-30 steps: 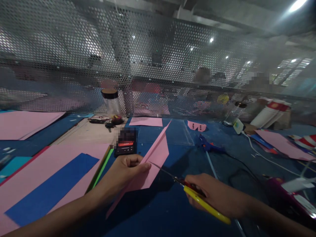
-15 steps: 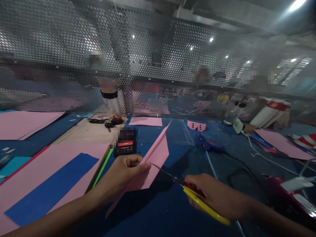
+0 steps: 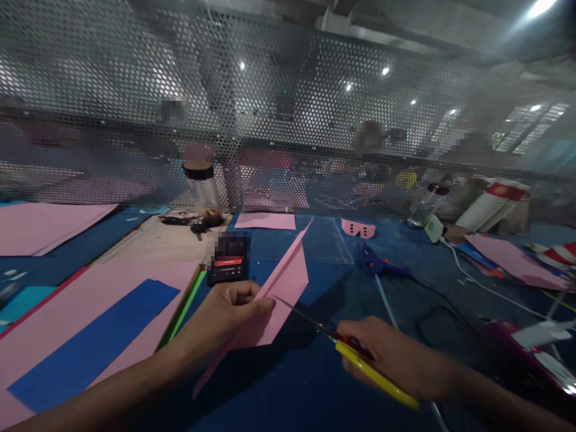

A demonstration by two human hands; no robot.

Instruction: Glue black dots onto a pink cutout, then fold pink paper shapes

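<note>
My left hand (image 3: 236,306) pinches a folded piece of pink paper (image 3: 290,279) between thumb and fingers, holding it tilted above the blue table (image 3: 297,390). My right hand (image 3: 382,351) is closed around the handles of a pair of scissors (image 3: 373,372), one yellow and one red. Their blades point left and reach the pink paper beside my left thumb; the tips lie at or behind the paper, so I cannot tell how deep they are. A small pink cutout with dark square holes (image 3: 359,228) lies farther back.
A blue glue gun (image 3: 382,264) with its cord lies right of centre. Left are a phone (image 3: 228,258), a corked jar (image 3: 202,189) and a blue strip (image 3: 96,345) on pink sheets. Another bottle (image 3: 427,206) stands back right. A perforated metal screen (image 3: 279,114) closes off the back.
Almost nothing differs. Both hands, the pink paper and the scissors stay in nearly the same place, with only a tiny shift of the scissors' handles.
</note>
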